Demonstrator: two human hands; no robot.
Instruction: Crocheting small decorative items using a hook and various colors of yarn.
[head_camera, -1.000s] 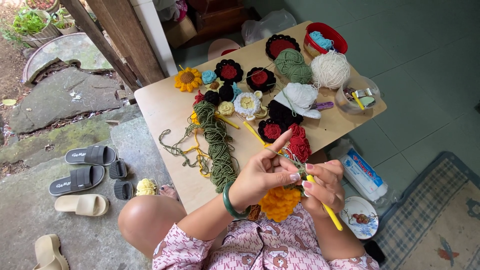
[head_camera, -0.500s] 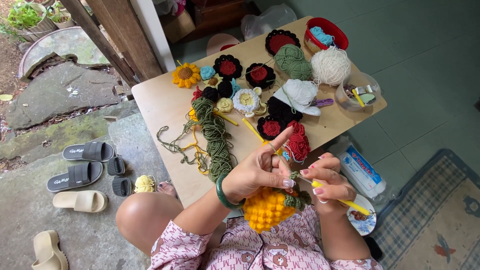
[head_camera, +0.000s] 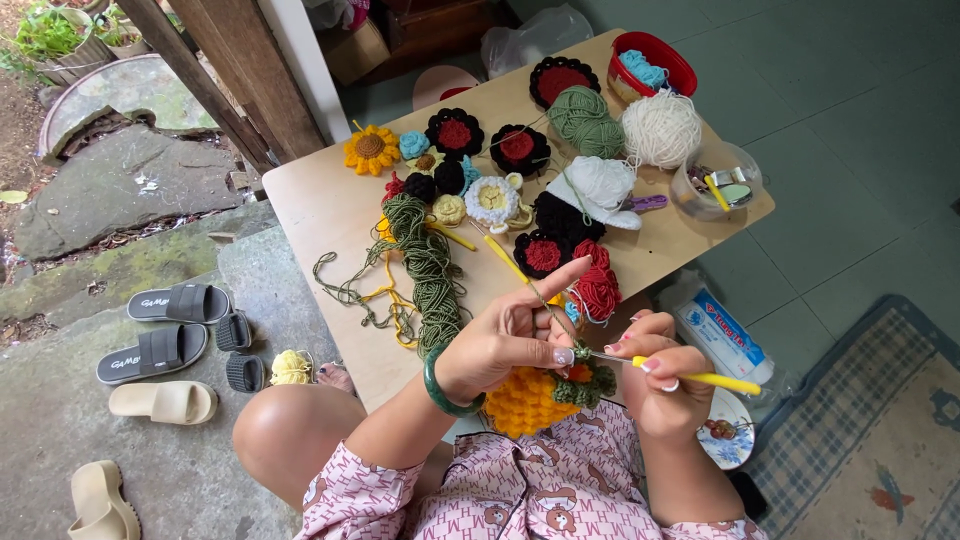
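Hands work above the lap: the left hand (head_camera: 505, 340) pinches a yellow crochet piece (head_camera: 525, 400), now lower than a second ago; the right hand (head_camera: 660, 375) grips a hook (head_camera: 690, 378) at its green edge, table (head_camera: 320, 205) beyond.

The left hand (head_camera: 505, 340) pinches a yellow crocheted piece (head_camera: 520, 402) with a green edge, index finger raised toward one o'clock. The right hand (head_camera: 658, 375), at three o'clock of it, grips a yellow-handled crochet hook (head_camera: 690, 378). Yarn balls and crocheted flowers cover the wooden table (head_camera: 320, 205) at twelve o'clock.
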